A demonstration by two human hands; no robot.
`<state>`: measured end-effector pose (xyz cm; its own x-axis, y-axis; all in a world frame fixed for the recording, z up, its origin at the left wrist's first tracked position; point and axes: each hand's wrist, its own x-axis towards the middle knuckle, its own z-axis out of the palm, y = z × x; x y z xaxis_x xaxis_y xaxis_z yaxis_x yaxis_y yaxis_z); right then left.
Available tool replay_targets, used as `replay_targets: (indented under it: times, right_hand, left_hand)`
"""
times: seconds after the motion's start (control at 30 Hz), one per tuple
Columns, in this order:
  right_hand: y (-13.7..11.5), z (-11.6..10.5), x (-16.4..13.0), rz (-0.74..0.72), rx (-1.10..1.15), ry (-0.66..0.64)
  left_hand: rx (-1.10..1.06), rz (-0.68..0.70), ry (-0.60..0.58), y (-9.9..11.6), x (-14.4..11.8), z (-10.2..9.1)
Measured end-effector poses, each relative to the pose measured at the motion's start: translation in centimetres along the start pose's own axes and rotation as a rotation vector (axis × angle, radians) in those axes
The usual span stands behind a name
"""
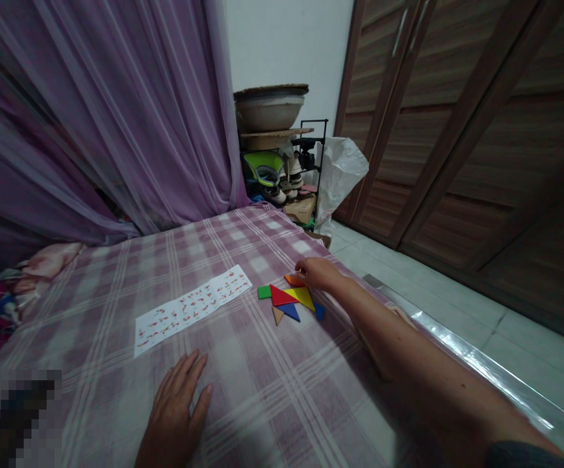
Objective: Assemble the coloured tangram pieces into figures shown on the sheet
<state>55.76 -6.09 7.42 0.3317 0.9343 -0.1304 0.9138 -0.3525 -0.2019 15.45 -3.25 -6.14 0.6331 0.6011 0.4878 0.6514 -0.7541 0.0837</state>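
My right hand (pixel 317 274) reaches over the far side of a group of tangram pieces. Its fingers are curled down on the orange tangram piece (pixel 290 279). Side by side near it lie a green square (pixel 264 292), a red triangle (pixel 281 297), a yellow triangle (pixel 303 297), a blue triangle (pixel 290 312), a tan triangle (pixel 277 315) and another blue piece (pixel 319 311). My left hand (pixel 179 403) rests flat on the bedspread, fingers spread, holding nothing. Just beyond it is a white sheet (pixel 192 310) printed with small colored figures.
A checked purple-and-white bedspread (pixel 243 390) lies under everything. Purple curtains (pixel 165 117) hang at the left. Past the bed's far end stands a shoe rack (pixel 321 162) with basins (pixel 272 110) on top and a white plastic bag (pixel 343 172) beside it. A wooden wardrobe (pixel 457 130) lines the right.
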Motion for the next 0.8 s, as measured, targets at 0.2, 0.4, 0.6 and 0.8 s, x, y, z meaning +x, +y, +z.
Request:
replay_targets:
  times: [0.2, 0.4, 0.6, 0.8]
  right_hand:
    - [-7.1, 3.7, -7.9, -0.189, 0.079, 0.081]
    - [-12.8, 7.7, -9.2, -0.314, 0.025, 0.132]
    - [-13.6, 8.1, -7.5, -0.182, 0.037, 0.124]
    - [-13.2, 8.4, -6.8, -0.137, 0.057, 0.123]
  left_hand:
    - [0.001, 0.009, -0.001, 0.2, 0.2, 0.0]
    - [-0.037, -0.015, -0.003, 0.1, 0.0, 0.1]
    - [-0.071, -0.055, -0.021, 0.0, -0.1, 0.3]
    - [-0.065, -0.036, -0.017, 0.1, -0.1, 0.3]
